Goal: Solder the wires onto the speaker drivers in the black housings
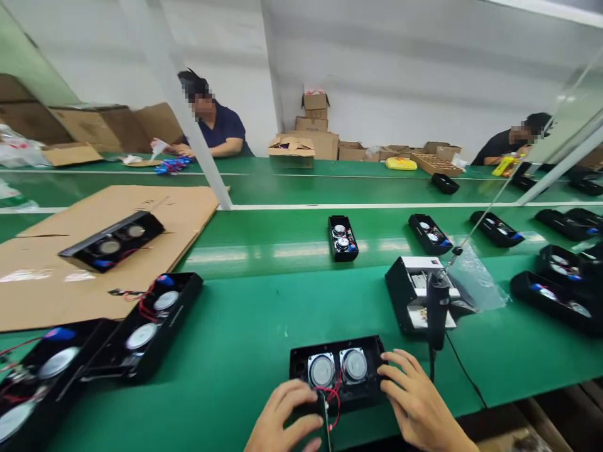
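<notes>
A black rectangular speaker housing (339, 370) lies open at bottom centre of the frame, on a green workbench (245, 333). Two round silver speaker drivers (338, 368) sit side by side in it, with twisted red wires (333, 397) looping below them towards the near edge. The left hand (282, 417) lies at that near edge, its fingers (299, 392) curled and close together beside the red wires; whether they grip anything is hard to tell. The right hand (419, 402) rests on the housing's right end, its fingers (393, 370) spread and lying open, holding nothing.

Just right of the housing, a black corded hand tool (438, 307) stands upright in front of a white-and-black open box (419, 295), beside a crumpled clear plastic bag (475, 279). More black speaker housings (151, 326) lie at lower left, one on a flat brown cardboard sheet (188, 213), and others line the bench at centre and right.

Across a second green bench, a person in a navy shirt (219, 129) works at upper left, and a person in a black shirt (511, 144) sits at upper right. Stacked cardboard boxes (313, 119) stand against the far white wall.
</notes>
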{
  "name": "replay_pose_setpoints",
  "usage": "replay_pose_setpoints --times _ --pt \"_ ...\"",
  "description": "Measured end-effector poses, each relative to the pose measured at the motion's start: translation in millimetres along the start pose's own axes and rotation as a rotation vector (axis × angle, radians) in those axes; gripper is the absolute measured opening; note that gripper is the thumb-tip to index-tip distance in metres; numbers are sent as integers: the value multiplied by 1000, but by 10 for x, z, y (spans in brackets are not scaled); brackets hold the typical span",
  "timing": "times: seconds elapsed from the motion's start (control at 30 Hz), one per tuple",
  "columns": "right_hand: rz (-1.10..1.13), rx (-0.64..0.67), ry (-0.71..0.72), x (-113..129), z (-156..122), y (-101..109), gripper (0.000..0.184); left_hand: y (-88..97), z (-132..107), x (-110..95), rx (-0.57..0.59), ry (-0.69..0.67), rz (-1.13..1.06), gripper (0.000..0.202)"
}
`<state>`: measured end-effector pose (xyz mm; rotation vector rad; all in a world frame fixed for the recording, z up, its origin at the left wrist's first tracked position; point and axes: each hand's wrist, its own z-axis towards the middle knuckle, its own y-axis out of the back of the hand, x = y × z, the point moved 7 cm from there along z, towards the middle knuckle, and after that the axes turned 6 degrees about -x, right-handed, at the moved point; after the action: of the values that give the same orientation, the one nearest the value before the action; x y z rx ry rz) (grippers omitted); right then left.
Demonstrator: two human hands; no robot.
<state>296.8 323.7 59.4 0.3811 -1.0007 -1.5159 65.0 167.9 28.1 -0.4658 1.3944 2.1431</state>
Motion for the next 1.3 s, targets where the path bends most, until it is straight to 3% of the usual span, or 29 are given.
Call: replay_pose_setpoints --times 0.1,0.2,0.3,0.37,0.43,0.47,0.53,0.57,0.63,0.73,0.8,0.93,1.07,1.17,1.3 --pt "14 -146 -26 179 -78 -49 33 -173 150 -14 -15 -101 97 22" --pt "86 -210 13 452 -66 -366 23 -358 218 79 -14 -79 48 6" --pt "221 -301 -43 573 28 -637 25 -359 298 129 -55 -22 -35 15" --pt "374 -358 -293 423 103 -734 21 -253 365 113 -110 11 -76 11" --pt "571 -379 -647 177 135 -804 24 -146 421 85 -153 41 -88 2" --pt "658 -372 -798 75 146 -824 27 -109 440 77 -168 56 -84 7" --pt "752 -326 -910 -35 232 -784 23 -62 452 53 -211 47 -67 19" --pt "745 -286 -859 -47 310 -721 15 -52 445 41 -231 28 -50 23" --pt "649 -174 -590 31 485 -557 7 -35 416 25 -263 -2 0 31" --pt "428 72 -132 295 570 -431 29 -29 367 35 -199 38 74 34" --pt "268 221 -10 382 526 -453 36 -50 345 31 -86 70 92 34" --pt "109 467 -8 438 468 -640 36 -159 329 49 101 90 141 50" --pt "124 648 -43 470 458 -831 37 -283 330 101 128 53 184 39" --pt "213 684 -83 457 466 -846 40 -316 318 115 107 22 182 38" --pt "321 668 -194 415 475 -761 40 -342 306 114 164 -18 195 38"
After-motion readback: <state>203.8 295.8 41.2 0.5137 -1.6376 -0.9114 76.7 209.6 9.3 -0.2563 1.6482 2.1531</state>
